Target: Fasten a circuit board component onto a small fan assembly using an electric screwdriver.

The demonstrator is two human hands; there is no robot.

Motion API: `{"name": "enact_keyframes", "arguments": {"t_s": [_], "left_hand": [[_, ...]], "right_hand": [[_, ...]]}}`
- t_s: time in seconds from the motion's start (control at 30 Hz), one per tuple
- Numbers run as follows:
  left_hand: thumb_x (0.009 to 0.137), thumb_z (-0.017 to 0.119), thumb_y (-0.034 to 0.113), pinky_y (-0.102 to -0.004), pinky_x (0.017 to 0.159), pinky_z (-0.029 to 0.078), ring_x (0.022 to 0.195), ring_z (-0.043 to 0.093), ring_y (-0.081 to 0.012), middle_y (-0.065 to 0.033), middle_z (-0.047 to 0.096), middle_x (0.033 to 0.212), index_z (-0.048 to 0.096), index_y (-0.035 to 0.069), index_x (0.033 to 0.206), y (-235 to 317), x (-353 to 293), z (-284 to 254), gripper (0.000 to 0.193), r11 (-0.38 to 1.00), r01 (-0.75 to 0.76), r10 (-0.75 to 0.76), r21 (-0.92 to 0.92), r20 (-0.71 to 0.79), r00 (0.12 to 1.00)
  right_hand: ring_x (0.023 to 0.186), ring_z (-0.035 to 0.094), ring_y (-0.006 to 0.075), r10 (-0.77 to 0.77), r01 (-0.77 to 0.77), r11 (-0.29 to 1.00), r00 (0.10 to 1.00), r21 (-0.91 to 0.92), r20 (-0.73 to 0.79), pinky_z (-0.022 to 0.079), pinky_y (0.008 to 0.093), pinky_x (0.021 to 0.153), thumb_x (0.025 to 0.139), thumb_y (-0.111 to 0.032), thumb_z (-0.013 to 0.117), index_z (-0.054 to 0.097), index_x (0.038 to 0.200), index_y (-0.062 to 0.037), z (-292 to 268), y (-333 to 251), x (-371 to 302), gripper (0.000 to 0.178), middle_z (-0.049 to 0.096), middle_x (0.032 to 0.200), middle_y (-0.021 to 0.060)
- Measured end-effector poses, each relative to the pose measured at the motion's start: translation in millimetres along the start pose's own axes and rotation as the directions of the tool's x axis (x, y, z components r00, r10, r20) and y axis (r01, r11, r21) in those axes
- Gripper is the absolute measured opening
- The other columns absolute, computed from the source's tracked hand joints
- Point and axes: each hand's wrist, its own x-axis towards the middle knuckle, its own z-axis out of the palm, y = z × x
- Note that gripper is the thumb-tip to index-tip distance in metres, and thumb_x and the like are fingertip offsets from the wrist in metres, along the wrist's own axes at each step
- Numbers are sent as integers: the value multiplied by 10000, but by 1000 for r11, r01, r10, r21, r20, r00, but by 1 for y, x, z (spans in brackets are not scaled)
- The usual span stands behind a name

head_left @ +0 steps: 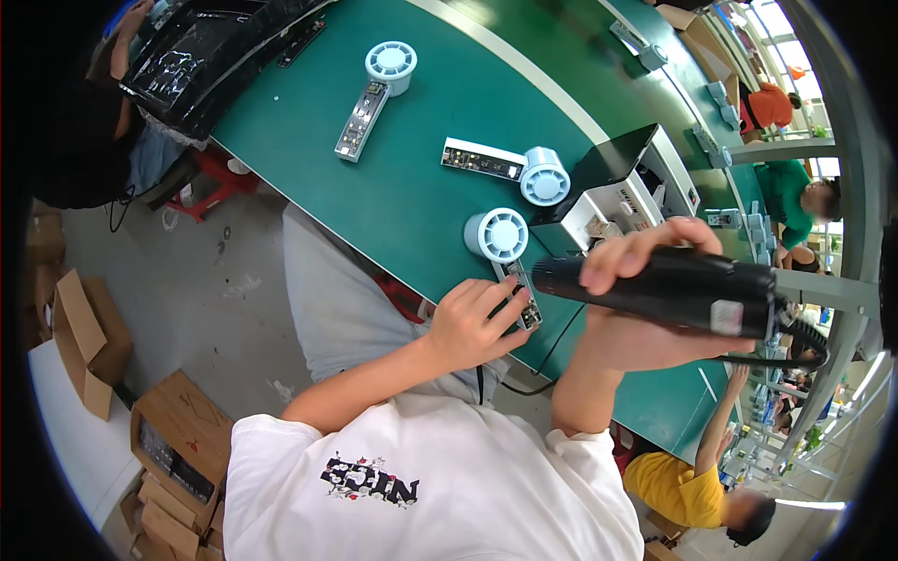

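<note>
My left hand [477,320] is closed on the opened handle of a handheld fan, its fingertips pressing on the handle's sides. The fan's round light-blue head [497,235] lies on the green table, pointing away from me. In my right hand [645,309] is a black electric screwdriver [692,285] with a coiled cord at its back end. Its front end points left at the fan's handle, just above it; whether the bit touches is too small to tell. Two more handheld fans with bare circuit boards, one [485,160] nearer and one [363,120] farther left, lie on the table.
A black and white box-shaped device [622,178] stands behind the screwdriver. A black plastic-lined bin [201,65] sits at the table's far left. Beyond the pale strip runs another green surface with more fans [641,45]. Cardboard boxes [178,439] stand lower left. A person in yellow [687,491] works to the right.
</note>
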Motion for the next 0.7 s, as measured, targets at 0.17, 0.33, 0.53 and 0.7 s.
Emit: {"name": "enact_keyframes", "arguments": {"t_s": [0.17,0.33,0.53,0.7], "left_hand": [[690,784,257,-342,634,500,731,618,-252,-153,641,1028,675,15,1008,0,-4,4,414,1000,-18,18,18,-14,1000],[635,851,259,-338,597,509,699,608,-247,-132,627,1013,682,29,1020,-2,-2,6,479,999,-36,38,29,-37,999],[631,851,262,-341,606,512,701,604,-242,-123,621,1012,684,32,1018,-3,-3,6,480,999,-28,29,37,-22,999],[627,855,262,-344,606,513,713,607,-241,-109,608,1007,685,33,1018,-3,-3,6,484,999,-31,32,29,-24,999]], "right_hand": [[576,576,269,-84,80,996,976,-27,-199,508,374,544,818,-872,279,420,1275,47,1,-4,6,1036,562,831,179],[539,547,259,-99,96,995,992,-34,-78,458,383,495,756,-916,336,497,1170,0,-16,7,-1,1018,559,829,158],[548,560,272,-50,54,996,998,71,-48,454,386,485,714,-938,372,509,1170,6,-11,4,-1,1057,568,825,167],[556,562,282,-67,67,997,998,33,-13,461,389,492,725,-929,379,501,1173,17,-12,6,-2,1053,571,840,177]]}}
